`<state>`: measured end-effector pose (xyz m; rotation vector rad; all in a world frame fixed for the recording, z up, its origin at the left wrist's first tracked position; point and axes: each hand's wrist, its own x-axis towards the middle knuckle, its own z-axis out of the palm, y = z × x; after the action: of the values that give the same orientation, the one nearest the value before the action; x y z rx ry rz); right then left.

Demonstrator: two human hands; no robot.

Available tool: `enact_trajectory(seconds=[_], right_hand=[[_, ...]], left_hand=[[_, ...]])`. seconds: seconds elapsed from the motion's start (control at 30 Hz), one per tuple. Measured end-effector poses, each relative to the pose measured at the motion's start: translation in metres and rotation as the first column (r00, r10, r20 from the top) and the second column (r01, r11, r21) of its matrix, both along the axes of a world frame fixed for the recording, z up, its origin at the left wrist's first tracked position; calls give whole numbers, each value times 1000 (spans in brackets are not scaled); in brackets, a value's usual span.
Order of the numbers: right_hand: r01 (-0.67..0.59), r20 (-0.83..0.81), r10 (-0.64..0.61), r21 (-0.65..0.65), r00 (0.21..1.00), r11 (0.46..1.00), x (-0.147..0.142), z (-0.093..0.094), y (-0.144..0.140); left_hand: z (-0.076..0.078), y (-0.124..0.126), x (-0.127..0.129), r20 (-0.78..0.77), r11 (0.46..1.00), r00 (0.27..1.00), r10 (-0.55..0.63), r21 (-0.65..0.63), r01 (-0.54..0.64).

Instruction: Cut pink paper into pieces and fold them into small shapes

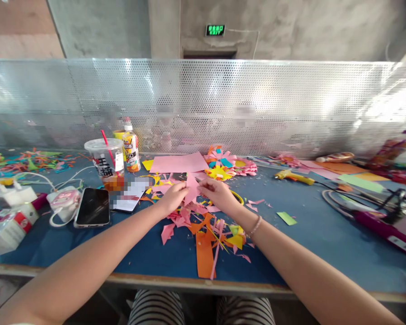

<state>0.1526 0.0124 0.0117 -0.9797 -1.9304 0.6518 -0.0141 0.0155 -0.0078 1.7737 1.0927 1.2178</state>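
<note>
A small folded piece of pink paper (191,188) is held up between my two hands over the middle of the table. My left hand (174,197) pinches its left edge. At its right edge, my right hand (217,192) has thumb and fingers closed on the paper. Pink, orange and yellow paper scraps (189,216) lie beneath and in front of both hands. Just behind them rest a larger pink sheet (179,162) and several layered paper flowers (223,163). Part of a yellow ring-shaped handle (237,197) shows beside my right wrist.
To the left stand a drink cup (106,158) with a red straw, a bottle (131,149), a phone (93,206) and chargers (62,201). A yellow glue gun (294,177) and a purple power strip (389,232) lie right. A perforated metal panel (196,90) borders the table's back.
</note>
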Motion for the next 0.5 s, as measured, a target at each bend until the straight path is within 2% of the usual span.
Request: enact_trajectory(seconds=[0.1,0.17,0.27,0.37,0.5], right_hand=[[34,-45,-35,-43,998,999,2,-1,2],[31,-85,-36,-62,996,998,2,-1,4],[-9,-153,-7,-98,988,995,2,-2,3],[-42,-184,14,-145,983,989,-1,0,-1],[-60,-189,23,-192,982,980,-4,2,-6]], left_hand=[[5,-3,-1,-73,992,996,52,123,-43],[7,-3,-1,-31,975,993,113,194,-105],[7,-3,-2,25,956,991,130,262,-132],[8,-4,-2,68,956,992,102,270,-117],[11,-11,1,43,976,999,-12,219,2]])
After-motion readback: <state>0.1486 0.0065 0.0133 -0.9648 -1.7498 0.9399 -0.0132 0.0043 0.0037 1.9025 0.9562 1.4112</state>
